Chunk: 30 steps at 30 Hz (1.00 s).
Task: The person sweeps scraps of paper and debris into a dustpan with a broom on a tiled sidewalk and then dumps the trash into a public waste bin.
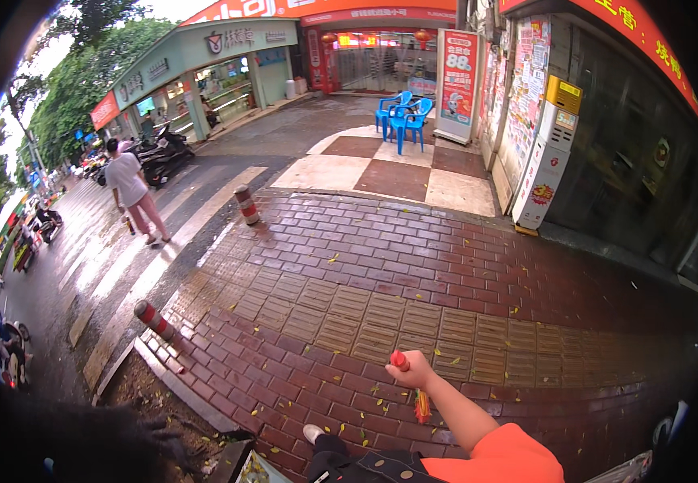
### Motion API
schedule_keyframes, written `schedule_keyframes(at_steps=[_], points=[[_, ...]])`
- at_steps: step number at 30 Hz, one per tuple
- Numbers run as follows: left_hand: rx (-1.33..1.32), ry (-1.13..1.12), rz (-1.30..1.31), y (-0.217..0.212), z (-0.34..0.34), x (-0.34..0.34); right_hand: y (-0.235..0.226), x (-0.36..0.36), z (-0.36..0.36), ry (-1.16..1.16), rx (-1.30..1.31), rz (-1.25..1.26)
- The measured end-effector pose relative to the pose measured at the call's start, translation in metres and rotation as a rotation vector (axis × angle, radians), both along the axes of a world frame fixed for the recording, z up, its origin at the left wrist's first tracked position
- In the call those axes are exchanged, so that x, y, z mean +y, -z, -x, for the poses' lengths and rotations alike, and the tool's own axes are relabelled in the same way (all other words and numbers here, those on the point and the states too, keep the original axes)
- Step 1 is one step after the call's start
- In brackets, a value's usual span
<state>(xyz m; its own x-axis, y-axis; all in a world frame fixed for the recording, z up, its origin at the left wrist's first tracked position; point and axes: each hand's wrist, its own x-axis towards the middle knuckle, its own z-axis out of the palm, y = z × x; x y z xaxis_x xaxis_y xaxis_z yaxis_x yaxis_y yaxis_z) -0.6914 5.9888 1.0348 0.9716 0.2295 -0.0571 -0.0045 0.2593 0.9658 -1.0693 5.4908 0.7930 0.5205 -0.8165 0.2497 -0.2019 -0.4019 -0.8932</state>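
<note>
My right hand is closed around a short red-handled thing whose rounded red end sticks out past the thumb side. Below the fist hangs its red and yellow lower part; its kind cannot be made out. The arm reaches in from the lower right, out of an orange sleeve. Under the hand lies wet brick paving scattered with yellow leaves. My left hand does not show. A white shoe and dark clothing appear at the lower edge.
Red-and-grey bollards line the kerb on the left. A person in a white top stands on the crosswalk near parked scooters. Ahead are blue plastic chairs and a red-white sign board; a white machine stands right.
</note>
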Motion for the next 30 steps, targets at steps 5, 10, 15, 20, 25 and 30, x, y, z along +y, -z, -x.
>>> schedule_keyframes(at_steps=[5,10,15,20,25,30], points=[[-0.289,0.289,-0.040,0.053,-0.128,-0.107,0.027,-0.068,-0.039,0.173,-0.022,-0.072],[-0.775,0.597,0.001,0.081,-0.236,-0.222,0.044,-0.104,-0.087,0.242,0.097,-0.048],[-0.442,0.350,-0.262,0.103,-0.315,-0.307,0.058,-0.135,-0.151,0.166,0.362,-0.065],[-0.526,0.957,-0.004,0.101,-0.379,-0.420,0.067,-0.185,-0.203,0.314,0.327,-0.196],[-0.253,0.798,0.330,0.139,-0.490,-0.463,0.094,-0.321,-0.289,0.457,0.338,-0.265],[-0.132,0.510,0.163,0.157,-0.567,-0.499,0.068,-0.466,-0.461,0.271,0.343,-0.306]])
